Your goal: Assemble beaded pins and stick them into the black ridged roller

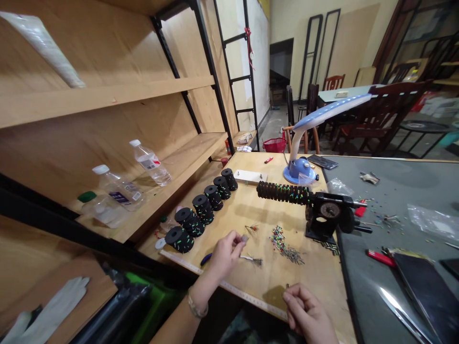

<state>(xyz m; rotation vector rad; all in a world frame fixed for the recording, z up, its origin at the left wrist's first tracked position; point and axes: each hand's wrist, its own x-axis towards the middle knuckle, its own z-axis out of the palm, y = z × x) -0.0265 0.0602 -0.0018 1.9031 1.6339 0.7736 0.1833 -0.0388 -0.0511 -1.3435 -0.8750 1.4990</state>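
My left hand (225,255) is raised over the wooden table (251,210), its fingers pinched on a small grey piece I cannot name. My right hand (308,313) hovers at the table's near edge, fingers curled and pinched; what they hold is too small to see. Between the hands lies a small tuft of thin wires (254,260). Just beyond is a pile of coloured and grey pins (285,243). A black hand-crank winder (324,215) stands behind it, carrying a long black rod wrapped in flecked cord (283,192).
Several black spools (201,210) line the table's left edge beside a tape measure (222,284). Plastic bottles (150,162) lie on the wooden shelf to the left. A blue desk lamp (301,167), a red lighter (380,258), a phone and plastic bags sit to the right on grey matting.
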